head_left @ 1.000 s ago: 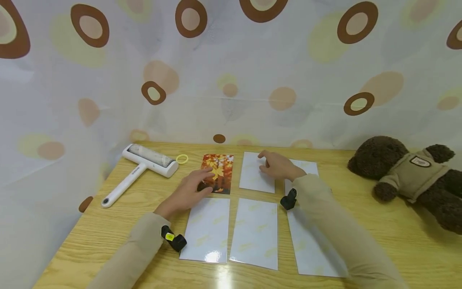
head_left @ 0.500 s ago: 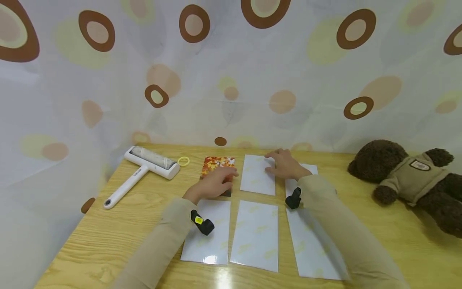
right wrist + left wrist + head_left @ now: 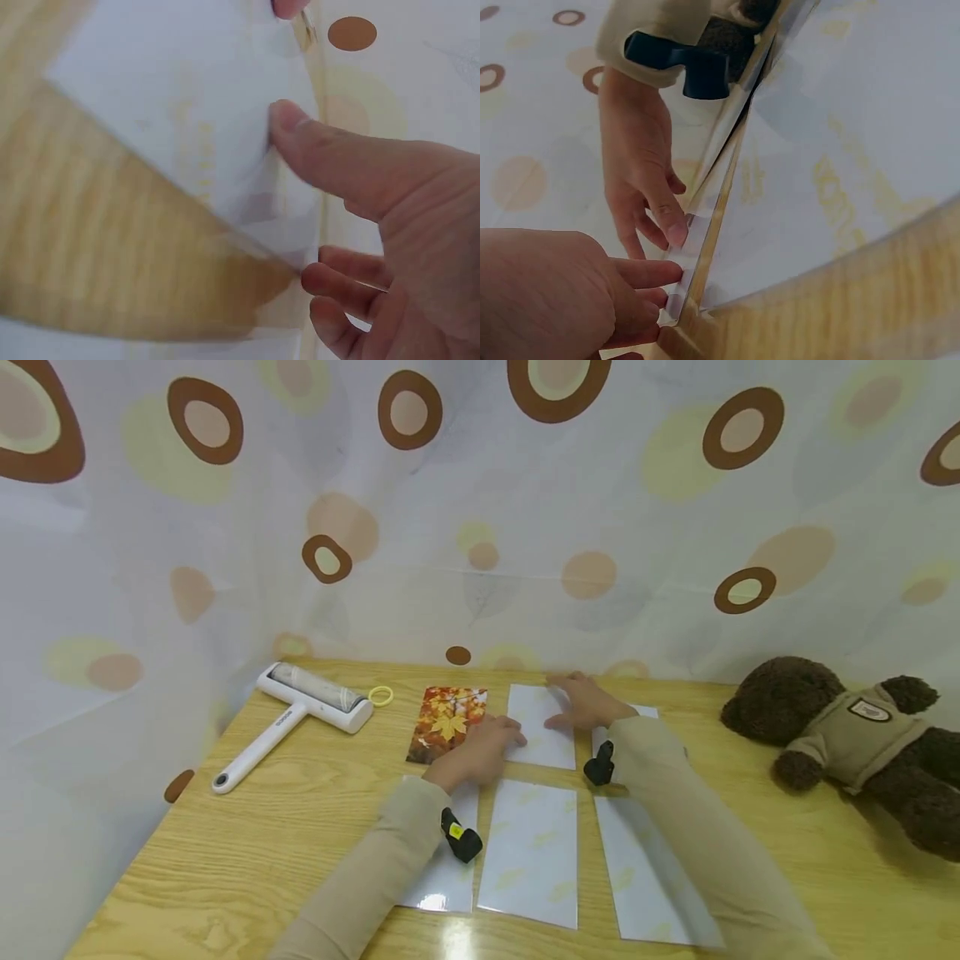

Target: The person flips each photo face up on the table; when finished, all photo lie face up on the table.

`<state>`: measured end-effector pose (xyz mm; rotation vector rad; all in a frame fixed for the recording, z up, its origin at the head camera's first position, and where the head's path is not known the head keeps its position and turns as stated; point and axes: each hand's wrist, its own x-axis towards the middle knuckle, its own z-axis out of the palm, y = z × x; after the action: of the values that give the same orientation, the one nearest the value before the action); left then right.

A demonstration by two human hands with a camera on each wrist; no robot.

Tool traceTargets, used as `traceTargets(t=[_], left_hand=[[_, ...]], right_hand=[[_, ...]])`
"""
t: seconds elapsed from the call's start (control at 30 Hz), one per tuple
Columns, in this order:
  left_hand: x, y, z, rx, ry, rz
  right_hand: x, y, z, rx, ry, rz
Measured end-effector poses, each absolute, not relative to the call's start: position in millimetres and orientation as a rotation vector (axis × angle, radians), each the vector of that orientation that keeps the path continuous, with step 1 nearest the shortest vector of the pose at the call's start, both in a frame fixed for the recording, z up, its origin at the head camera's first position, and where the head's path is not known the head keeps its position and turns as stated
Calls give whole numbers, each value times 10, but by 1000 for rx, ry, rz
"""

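A white-backed photo print (image 3: 542, 735) lies in the middle of the far row, with faint yellow marks on its back. My right hand (image 3: 588, 703) pinches its far right corner. In the right wrist view the thumb (image 3: 300, 135) lies over the print and the fingers curl at its edge. At the print's left edge is my left hand (image 3: 480, 752), its extended fingers (image 3: 649, 271) touching the edge in the left wrist view. Just left of that hand lies a face-up autumn leaf photo (image 3: 442, 718).
More white-backed prints lie in front: one under the left forearm, a middle one (image 3: 528, 852), and one (image 3: 652, 877) beside the right sleeve. Another print (image 3: 645, 712) is partly behind the right wrist. A white lint roller (image 3: 300, 710), a yellow ring (image 3: 381, 696) and a teddy bear (image 3: 847, 718) flank them.
My left hand has moved right, from the leaf photo to the white-backed print. The leaf photo has turned slightly. My right hand stays near the print's far right corner.
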<state>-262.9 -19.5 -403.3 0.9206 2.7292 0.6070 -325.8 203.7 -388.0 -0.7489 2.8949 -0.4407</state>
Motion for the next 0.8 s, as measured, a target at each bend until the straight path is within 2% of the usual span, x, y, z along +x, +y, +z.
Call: traceTargets(t=[0.33,0.5,0.63,0.8], left_hand=[[-2584,-162,-4120,910,2856,690],[-2551,-125,-4162,647,2995,850],[-2553,-139,-4165,421,2983,1174],[-2631,-165,-4137,378,2577,1729]], right_hand=[[-3284,1899,-3841,-496,2936,-523],[-3226,1892,-3867,-510,2917,-569],[-3214,1886,-3869,-575,2919,-688],[-3217,1914,-3834,-622,2938,-782]])
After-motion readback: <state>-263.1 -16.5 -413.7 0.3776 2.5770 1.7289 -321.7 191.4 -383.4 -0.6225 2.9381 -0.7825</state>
